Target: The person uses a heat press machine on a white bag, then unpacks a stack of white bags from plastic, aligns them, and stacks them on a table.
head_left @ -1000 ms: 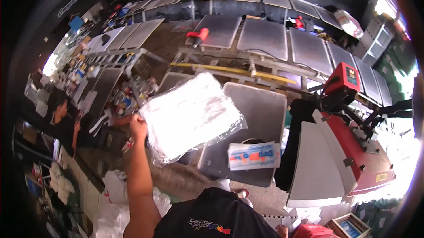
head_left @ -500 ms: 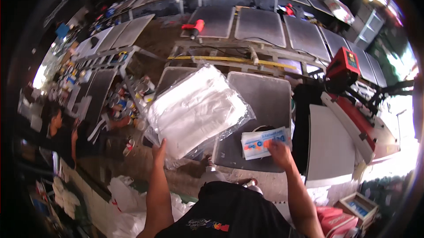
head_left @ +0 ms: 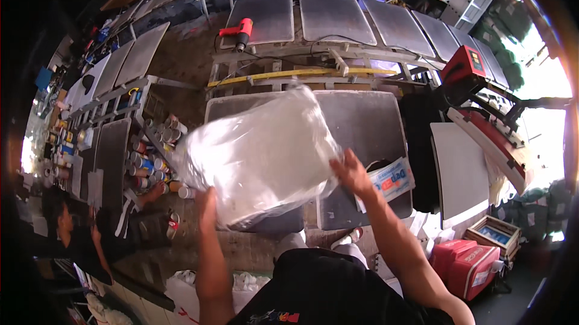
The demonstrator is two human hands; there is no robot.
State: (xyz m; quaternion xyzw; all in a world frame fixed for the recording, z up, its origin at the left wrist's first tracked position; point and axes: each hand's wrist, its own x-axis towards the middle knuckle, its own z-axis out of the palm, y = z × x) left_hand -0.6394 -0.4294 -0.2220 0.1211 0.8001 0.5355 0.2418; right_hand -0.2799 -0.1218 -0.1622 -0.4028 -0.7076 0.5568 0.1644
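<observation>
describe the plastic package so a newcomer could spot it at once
Find the two grey boards below the yellow bar. Over them, between the left hand and right hand, is the large package. It is shiny with no visible print, unlike the smaller blue-printed packet on the right.

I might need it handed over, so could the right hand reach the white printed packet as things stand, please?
Probably yes: the packet lies near the right hand with nothing visibly between, though that hand is at the clear bag.
</observation>
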